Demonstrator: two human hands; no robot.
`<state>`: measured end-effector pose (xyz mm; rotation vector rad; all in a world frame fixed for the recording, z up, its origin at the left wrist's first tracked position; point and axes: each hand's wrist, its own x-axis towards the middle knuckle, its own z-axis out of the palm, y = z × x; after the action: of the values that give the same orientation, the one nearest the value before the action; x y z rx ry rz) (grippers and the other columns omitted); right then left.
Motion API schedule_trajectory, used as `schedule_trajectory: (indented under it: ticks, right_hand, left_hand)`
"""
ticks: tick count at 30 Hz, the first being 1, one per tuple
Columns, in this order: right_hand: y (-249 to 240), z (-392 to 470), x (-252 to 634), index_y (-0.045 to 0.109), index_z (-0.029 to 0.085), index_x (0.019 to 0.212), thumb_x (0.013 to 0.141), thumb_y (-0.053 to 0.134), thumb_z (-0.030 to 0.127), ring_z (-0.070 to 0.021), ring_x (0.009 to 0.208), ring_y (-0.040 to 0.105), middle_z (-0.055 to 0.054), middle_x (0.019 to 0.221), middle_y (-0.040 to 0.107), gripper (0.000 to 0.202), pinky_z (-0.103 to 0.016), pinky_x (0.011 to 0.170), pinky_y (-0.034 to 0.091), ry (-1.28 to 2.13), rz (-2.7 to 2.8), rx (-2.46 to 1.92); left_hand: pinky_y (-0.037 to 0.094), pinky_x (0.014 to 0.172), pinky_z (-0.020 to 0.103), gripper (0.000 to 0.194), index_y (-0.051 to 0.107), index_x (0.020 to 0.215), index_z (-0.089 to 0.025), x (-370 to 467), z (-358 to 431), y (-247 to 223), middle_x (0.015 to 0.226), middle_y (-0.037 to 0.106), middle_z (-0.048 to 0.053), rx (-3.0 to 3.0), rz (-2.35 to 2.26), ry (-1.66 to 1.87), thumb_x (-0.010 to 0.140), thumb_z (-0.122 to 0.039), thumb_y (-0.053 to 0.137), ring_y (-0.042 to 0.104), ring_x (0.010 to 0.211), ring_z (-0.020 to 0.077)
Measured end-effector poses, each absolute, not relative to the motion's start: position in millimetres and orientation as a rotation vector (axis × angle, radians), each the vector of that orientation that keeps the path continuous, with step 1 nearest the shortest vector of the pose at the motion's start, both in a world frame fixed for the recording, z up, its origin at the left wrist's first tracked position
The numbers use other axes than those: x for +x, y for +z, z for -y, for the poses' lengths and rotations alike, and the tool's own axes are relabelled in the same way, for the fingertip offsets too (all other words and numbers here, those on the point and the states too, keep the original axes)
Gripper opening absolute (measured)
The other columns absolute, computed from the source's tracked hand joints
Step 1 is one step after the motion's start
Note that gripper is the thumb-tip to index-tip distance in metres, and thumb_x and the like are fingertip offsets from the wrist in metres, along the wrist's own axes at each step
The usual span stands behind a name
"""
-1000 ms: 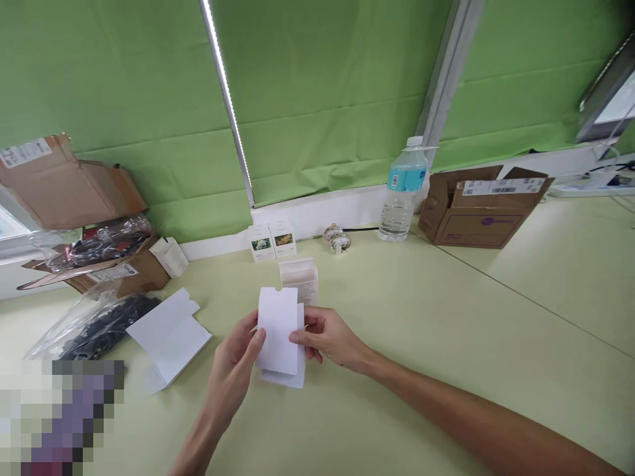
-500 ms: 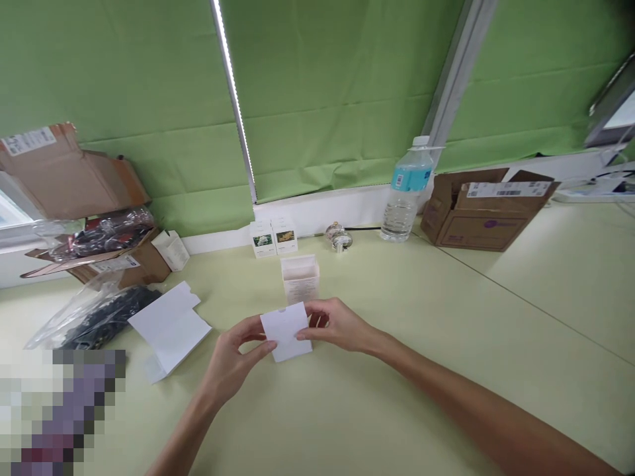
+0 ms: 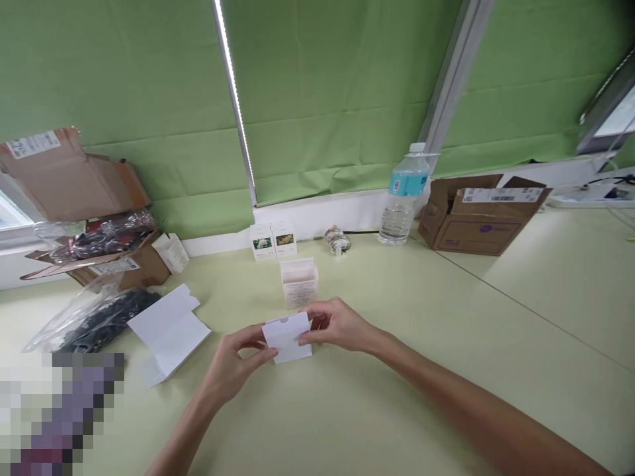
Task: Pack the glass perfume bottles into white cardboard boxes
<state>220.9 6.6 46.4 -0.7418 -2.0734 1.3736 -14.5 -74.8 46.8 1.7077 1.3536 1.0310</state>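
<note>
Between my two hands is a small folded white card with a notch in its top edge. My left hand grips its left side, thumb in front and fingers behind. On the right side, my right hand pinches it the same way, and the fingertips behind the card are hidden. Just beyond the hands stands a small white carton with its top open and printed text on its front. An unfolded white card sheet lies on the table to the left of my left hand.
Two small boxes with flower pictures and shiny round ornaments stand at the back. A water bottle and an open cardboard box are at right. Cardboard boxes and a plastic bag of dark items fill the left.
The card has tilted and dropped slightly, and a fold now shows at its top edge. Both hands keep hold of it. The camera view has shifted a little.
</note>
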Motion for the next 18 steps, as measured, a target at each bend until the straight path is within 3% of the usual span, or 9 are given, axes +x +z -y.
schedule_trajectory:
  ticks: [9,14,18]
  right_hand:
    - [53.7,-5.4,222.9,0.07,0.017,0.093,0.067,0.076,0.045,-0.0124,0.064,0.058,-0.002,0.08,0.069,0.039,-0.023,0.054,0.047,1.38,2.051,-0.737]
    - [78.2,-10.7,235.4,0.07,0.015,0.093,0.069,0.076,0.042,-0.013,0.063,0.059,-0.006,0.084,0.07,0.036,-0.026,0.056,0.05,1.431,1.911,-0.68]
    - [109.8,-31.2,246.7,0.069,0.014,0.093,0.069,0.076,0.04,-0.0147,0.06,0.061,-0.007,0.079,0.069,0.036,-0.03,0.057,0.053,1.277,1.714,-0.668]
  left_hand:
    - [0.054,0.086,0.036,0.032,0.067,0.11,-0.025,-18.6,73.6,43.2,0.113,0.068,0.005,1.718,-1.317,0.947,0.079,-0.036,0.065,0.066,0.091,0.0203]
    - [0.053,0.089,0.04,0.037,0.055,0.122,-0.027,-23.2,59.6,49.0,0.123,0.062,0.007,1.697,-1.359,1.198,0.088,-0.04,0.053,0.062,0.106,0.0228]
    - [0.045,0.101,0.041,0.043,0.053,0.123,-0.03,-12.7,29.2,66.6,0.135,0.052,0.004,1.911,-1.432,1.289,0.082,-0.037,0.061,0.051,0.122,0.023]
